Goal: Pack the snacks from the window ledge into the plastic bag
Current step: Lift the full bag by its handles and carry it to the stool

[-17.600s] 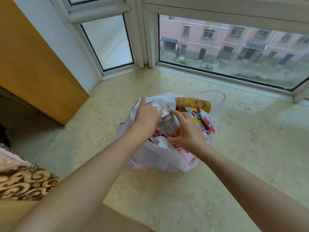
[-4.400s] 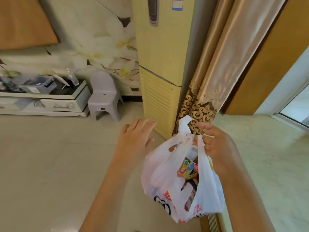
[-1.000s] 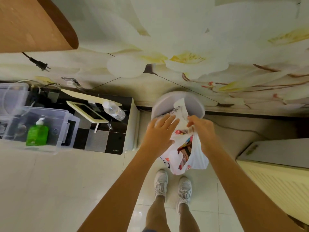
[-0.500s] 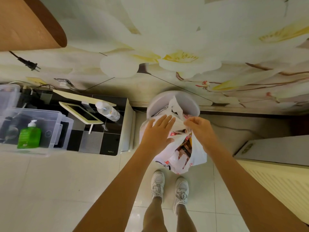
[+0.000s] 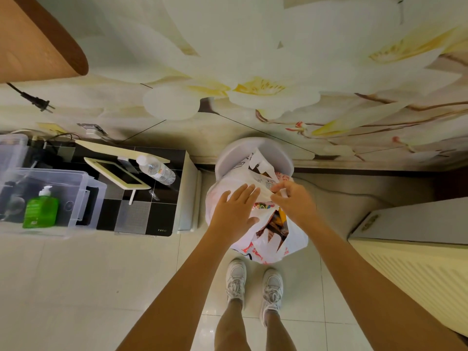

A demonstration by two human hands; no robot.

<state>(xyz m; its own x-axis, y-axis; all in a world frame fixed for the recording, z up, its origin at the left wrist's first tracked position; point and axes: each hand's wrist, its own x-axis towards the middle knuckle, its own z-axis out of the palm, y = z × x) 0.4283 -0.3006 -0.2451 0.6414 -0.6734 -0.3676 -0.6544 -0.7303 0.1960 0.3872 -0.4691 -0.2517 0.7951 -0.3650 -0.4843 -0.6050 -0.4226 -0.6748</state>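
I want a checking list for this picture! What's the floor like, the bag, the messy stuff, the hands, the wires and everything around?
Surface: glossy pale tiled floor; grey plastic stool by the wall.
Job's things: white plastic bag sits on the stool, colourful snack packets showing at its mouth.
Clutter: green pump bottle in a clear plastic bin; clear water bottle lying beside a white-framed tablet on the low black cabinet.
Grippers: left hand rests flat on the bag; right hand pinches its top.
Cables: black plug dangling at the wall.
Surroundings: flower-pattern wall; cream standing unit.
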